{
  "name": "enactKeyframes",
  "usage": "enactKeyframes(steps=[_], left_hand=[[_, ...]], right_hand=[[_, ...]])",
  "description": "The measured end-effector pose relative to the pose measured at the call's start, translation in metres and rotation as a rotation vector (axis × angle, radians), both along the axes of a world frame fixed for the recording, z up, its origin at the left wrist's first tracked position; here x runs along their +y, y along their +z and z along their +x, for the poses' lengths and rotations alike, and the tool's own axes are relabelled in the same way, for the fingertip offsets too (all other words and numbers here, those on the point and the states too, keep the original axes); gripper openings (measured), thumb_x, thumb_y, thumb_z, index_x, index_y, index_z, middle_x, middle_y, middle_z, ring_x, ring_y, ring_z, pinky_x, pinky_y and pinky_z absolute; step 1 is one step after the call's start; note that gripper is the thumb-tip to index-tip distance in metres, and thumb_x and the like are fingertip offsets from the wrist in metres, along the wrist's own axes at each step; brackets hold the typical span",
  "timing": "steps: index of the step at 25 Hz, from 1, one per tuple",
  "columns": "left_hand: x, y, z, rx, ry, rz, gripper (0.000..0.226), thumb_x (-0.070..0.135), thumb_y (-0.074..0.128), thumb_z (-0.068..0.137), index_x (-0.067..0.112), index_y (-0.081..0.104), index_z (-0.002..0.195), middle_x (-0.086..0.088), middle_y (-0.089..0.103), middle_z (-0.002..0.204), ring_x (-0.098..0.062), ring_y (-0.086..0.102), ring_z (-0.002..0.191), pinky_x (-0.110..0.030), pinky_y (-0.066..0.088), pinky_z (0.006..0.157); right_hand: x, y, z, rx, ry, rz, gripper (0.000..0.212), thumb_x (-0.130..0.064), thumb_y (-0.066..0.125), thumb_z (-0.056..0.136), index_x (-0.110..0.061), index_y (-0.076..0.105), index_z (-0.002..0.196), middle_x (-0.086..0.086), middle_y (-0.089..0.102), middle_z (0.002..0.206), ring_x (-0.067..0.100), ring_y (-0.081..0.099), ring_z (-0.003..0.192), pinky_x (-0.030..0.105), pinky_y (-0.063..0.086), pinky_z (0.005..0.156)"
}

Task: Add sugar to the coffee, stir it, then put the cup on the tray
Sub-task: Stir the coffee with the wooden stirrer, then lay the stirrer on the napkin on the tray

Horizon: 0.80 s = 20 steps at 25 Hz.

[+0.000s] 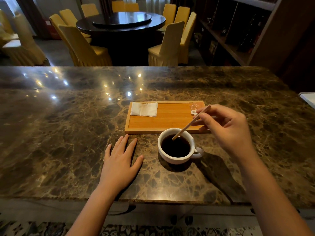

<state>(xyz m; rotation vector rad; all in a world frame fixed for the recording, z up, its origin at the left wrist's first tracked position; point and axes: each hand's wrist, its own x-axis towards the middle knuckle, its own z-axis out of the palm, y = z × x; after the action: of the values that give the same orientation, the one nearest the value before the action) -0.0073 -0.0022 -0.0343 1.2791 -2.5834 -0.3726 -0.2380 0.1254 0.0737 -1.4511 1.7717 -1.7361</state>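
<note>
A white cup point(177, 158) full of black coffee stands on the marble counter, just in front of the wooden tray point(170, 120), its handle pointing right. My right hand point(228, 128) pinches a thin wooden stir stick point(189, 124) whose lower tip dips into the coffee. My left hand point(121, 160) lies flat on the counter to the left of the cup, fingers spread, holding nothing. On the tray, a folded white napkin point(144, 109) lies at the back left and an orange sugar packet point(196, 108) at the back right.
The marble counter point(68, 133) stretches wide to both sides, its front edge near my forearms. A white object point(308, 97) juts in at the right edge. Beyond the counter stand a round dark dining table point(121, 23), yellow-covered chairs and a wooden shelf unit point(238, 31).
</note>
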Motion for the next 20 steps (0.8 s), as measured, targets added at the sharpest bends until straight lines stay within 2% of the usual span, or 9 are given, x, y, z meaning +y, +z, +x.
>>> enactKeyframes(steps=[6,10,13,17,20], left_hand=[[0.001,0.0,0.0,0.01,0.015,-0.01,0.061,0.056,0.031,0.088,0.034,0.018,0.144,0.003,0.009,0.158,-0.009,-0.001,0.144,-0.042,-0.003,0.118],[0.002,0.0,-0.001,0.013,0.021,-0.021,0.061,0.056,0.032,0.089,0.035,0.017,0.144,0.004,0.007,0.158,-0.004,-0.007,0.14,-0.038,-0.007,0.115],[0.002,-0.001,0.0,0.001,0.026,-0.027,0.062,0.058,0.03,0.088,0.037,0.014,0.144,0.006,0.005,0.158,0.0,-0.013,0.136,-0.036,-0.01,0.114],[0.003,-0.001,0.001,-0.016,0.026,-0.022,0.063,0.06,0.028,0.088,0.039,0.011,0.144,0.008,0.003,0.158,0.0,-0.015,0.136,-0.035,-0.011,0.114],[0.003,0.0,0.0,-0.028,0.031,-0.027,0.062,0.06,0.027,0.087,0.039,0.011,0.144,0.008,0.003,0.158,0.001,-0.014,0.136,-0.035,-0.011,0.114]], right_hand=[[-0.043,0.014,-0.005,0.204,0.052,-0.107,0.015,-0.009,0.061,0.086,-0.01,0.067,0.1,0.008,0.072,0.087,0.008,0.07,0.078,0.018,0.056,0.064],[-0.095,0.005,-0.013,0.629,0.149,-0.192,0.016,-0.003,0.064,0.083,-0.001,0.069,0.098,0.015,0.073,0.092,0.022,0.07,0.083,0.034,0.058,0.071],[-0.127,-0.01,-0.012,0.916,0.292,-0.245,0.015,-0.005,0.063,0.085,-0.001,0.069,0.098,0.017,0.074,0.09,0.029,0.071,0.078,0.042,0.059,0.061],[-0.151,-0.028,-0.009,1.249,0.424,-0.332,0.017,-0.007,0.059,0.086,0.0,0.069,0.099,0.017,0.074,0.083,0.028,0.069,0.064,0.036,0.055,0.043],[-0.161,-0.036,-0.01,1.365,0.523,-0.354,0.021,0.0,0.066,0.079,0.003,0.067,0.1,0.019,0.073,0.082,0.029,0.068,0.062,0.034,0.054,0.039]])
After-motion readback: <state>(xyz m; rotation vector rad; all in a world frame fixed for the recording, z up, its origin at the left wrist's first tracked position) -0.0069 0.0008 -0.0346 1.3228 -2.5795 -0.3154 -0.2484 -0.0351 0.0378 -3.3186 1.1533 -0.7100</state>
